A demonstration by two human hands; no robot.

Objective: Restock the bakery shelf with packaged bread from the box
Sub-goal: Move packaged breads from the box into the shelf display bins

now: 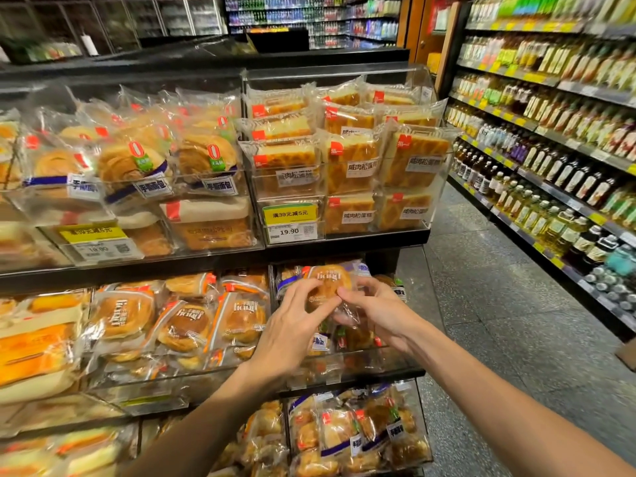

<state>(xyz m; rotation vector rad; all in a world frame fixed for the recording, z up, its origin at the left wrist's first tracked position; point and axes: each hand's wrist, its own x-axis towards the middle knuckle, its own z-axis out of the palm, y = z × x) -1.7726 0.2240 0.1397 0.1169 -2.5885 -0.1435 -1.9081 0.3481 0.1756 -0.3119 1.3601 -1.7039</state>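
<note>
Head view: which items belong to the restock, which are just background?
Job: clear-wrapped round brown bun pack, held by left hand and right hand; clear acrylic middle-shelf bin.
Background: square golden cake packs above; yellow price label; yellow and dark bottles on right shelving; grey speckled floor.

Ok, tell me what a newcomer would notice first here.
The left hand and right hand hold a bread packet at the middle shelf's right bin. Above it, a yellow price tag stands out among packaged sliced loaves. Rows of bottles line the aisle on the right.
</note>
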